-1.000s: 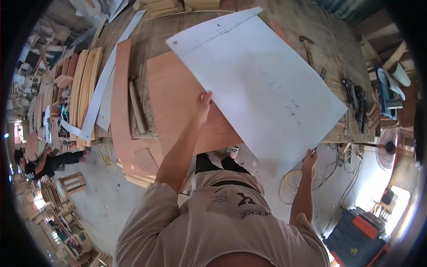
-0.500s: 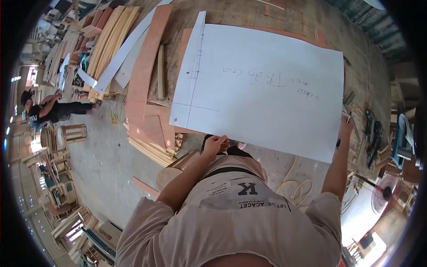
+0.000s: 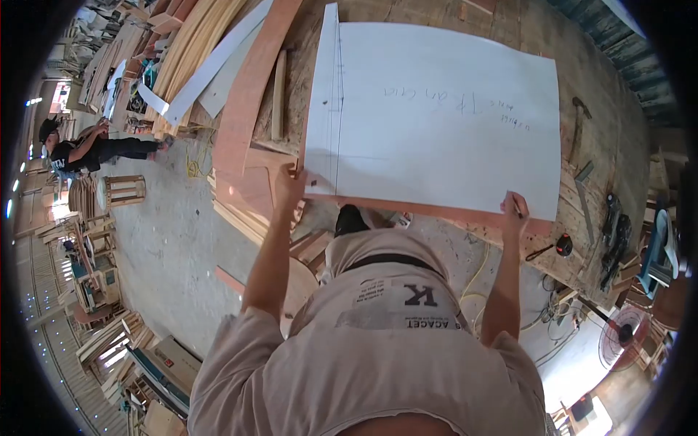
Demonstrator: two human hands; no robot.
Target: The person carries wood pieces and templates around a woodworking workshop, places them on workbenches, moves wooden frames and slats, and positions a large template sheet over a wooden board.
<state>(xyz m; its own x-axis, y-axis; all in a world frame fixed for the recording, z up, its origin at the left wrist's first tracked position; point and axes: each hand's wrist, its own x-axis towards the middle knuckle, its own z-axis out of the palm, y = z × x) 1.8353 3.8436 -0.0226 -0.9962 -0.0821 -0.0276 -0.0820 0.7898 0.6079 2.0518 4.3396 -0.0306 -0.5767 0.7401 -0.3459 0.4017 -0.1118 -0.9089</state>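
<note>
A large white sheet [image 3: 443, 145] with handwriting and ruled pencil lines along its left side lies over a reddish-brown board [image 3: 436, 210] on the workbench. The board shows along the sheet's front edge. My left hand [image 3: 289, 189] is closed at the sheet's front left corner, fingers curled at its edge. On the front right part of the sheet rests my right hand [image 3: 515, 211], closed around a thin dark pen [image 3: 518, 209]. A tape measure [image 3: 563, 245] and a screwdriver-like tool [image 3: 539, 252] lie to the right of this hand.
A hammer [image 3: 578, 127] and a metal square [image 3: 584, 207] lie right of the sheet. Long reddish boards [image 3: 254, 94] and a wooden strip [image 3: 279, 94] are at left. Another person [image 3: 94, 145] stands far left. A fan [image 3: 622, 334] stands at lower right.
The sheet has moved away from me and now lies flatter, baring the board's front edge. My left hand went from the front edge to the left corner; my right moved inward onto the sheet.
</note>
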